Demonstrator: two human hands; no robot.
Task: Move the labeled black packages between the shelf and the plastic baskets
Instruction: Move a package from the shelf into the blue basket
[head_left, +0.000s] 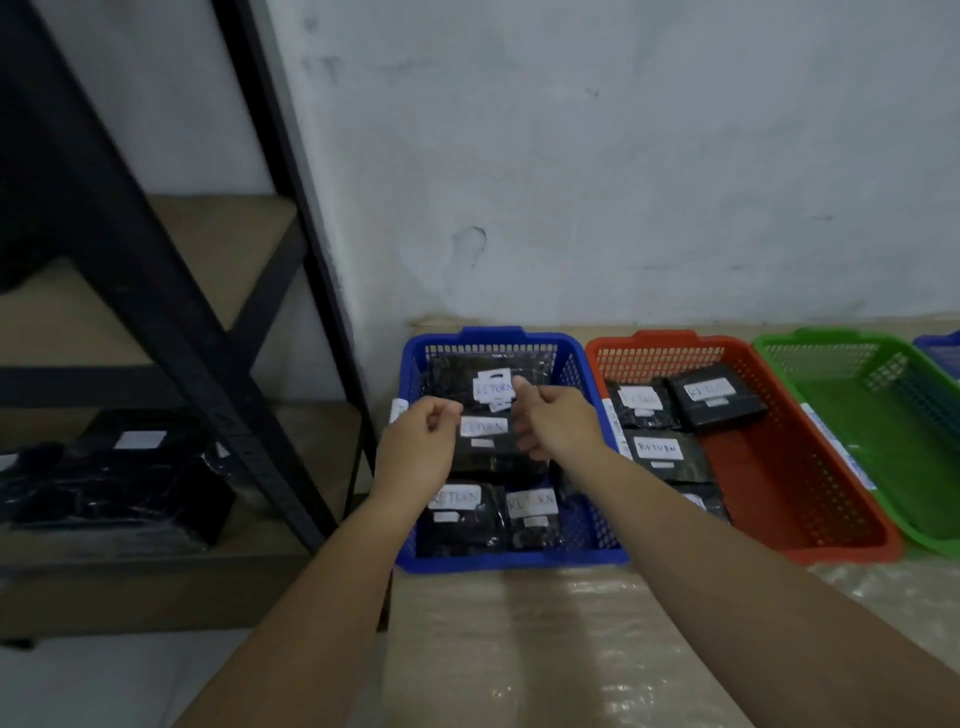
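The blue basket holds several black packages with white "RETURN" labels. Both hands hover over its middle. My left hand has loosely curled fingers at the left edge of the middle package, and I see nothing held in it. My right hand is at that package's right edge, its forefinger reaching to the label of the far package. Two more packages lie at the basket's near end. The red basket holds several labeled packages. The black metal shelf at left carries more black packages.
A green basket stands right of the red one, and a further blue basket's corner shows at the far right. All baskets rest on a plastic-covered tabletop against a white wall. The shelf's upright post stands close to the blue basket's left side.
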